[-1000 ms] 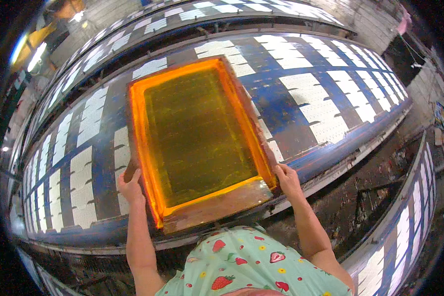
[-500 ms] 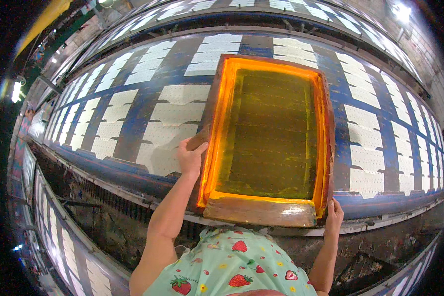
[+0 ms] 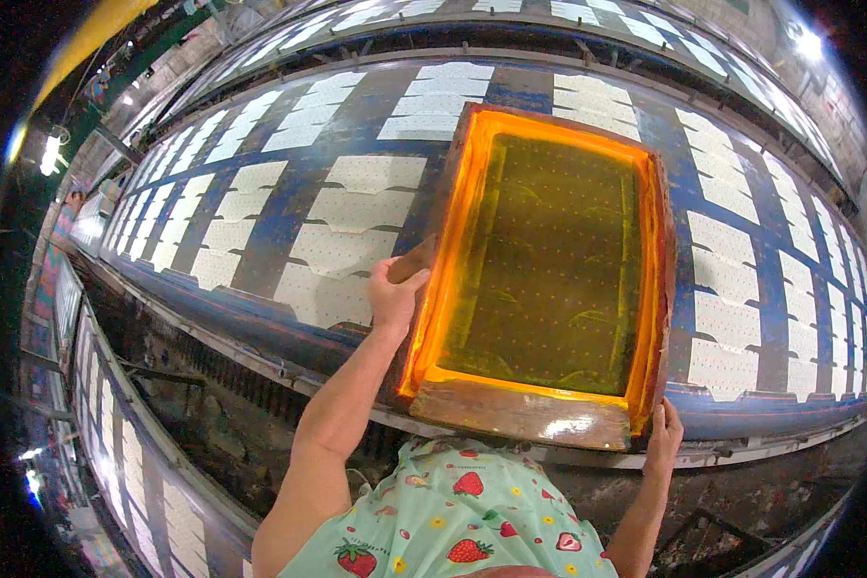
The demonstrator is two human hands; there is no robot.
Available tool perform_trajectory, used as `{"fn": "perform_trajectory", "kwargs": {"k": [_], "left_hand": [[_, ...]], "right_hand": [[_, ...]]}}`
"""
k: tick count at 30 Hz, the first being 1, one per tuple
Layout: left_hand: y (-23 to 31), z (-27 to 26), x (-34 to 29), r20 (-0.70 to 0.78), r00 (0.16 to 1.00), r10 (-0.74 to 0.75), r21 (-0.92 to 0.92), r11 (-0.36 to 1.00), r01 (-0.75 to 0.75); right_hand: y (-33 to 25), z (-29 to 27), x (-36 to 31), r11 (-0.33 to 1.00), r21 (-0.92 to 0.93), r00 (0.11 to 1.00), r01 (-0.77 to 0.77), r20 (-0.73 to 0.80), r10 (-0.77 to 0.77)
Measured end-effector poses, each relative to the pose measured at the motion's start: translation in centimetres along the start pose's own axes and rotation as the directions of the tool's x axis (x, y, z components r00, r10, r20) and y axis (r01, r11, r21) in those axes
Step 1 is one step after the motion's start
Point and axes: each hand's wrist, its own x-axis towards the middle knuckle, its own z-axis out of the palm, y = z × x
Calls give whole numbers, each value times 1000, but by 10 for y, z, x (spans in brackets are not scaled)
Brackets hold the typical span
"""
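Note:
A screen printing frame (image 3: 525,414) lies over the long printing table, its wooden rim lined with bright orange along the inner edges. Through its olive, see-through mesh (image 3: 559,260) show rows of small dots and curved edges of the pieces below. My left hand (image 3: 395,299) is closed round a wooden handle (image 3: 412,262) that sticks out from the frame's left side. At the near right corner, my right hand (image 3: 664,435) grips the outer edge of the rim; its thumb is mostly hidden.
White dotted pieces (image 3: 347,246) lie in columns along the blue and brown table (image 3: 433,197). A metal rail (image 3: 722,455) runs along its near edge. Another table (image 3: 376,24) with similar pieces stands beyond, and one more (image 3: 154,462) is at the lower left.
The frame has shifted slightly to the right over the table, with both hands still on it. The whole view has also swung a little. Dots under the mesh show more clearly.

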Motion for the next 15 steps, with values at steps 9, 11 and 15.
{"fn": "perform_trajectory", "kwargs": {"k": [9, 11, 15], "left_hand": [[-14, 4, 5, 9, 999, -53, 89, 995, 52], [-18, 5, 8, 28, 994, -103, 60, 993, 101], [-21, 6, 7, 22, 997, -69, 101, 993, 66]], "right_hand": [[-16, -7, 0, 999, -10, 997, 37, 74, -36], [-38, -8, -13, 972, -212, 995, 103, 37, -98], [-92, 20, -48, 690, -508, 799, 516, -6, -602]]}}
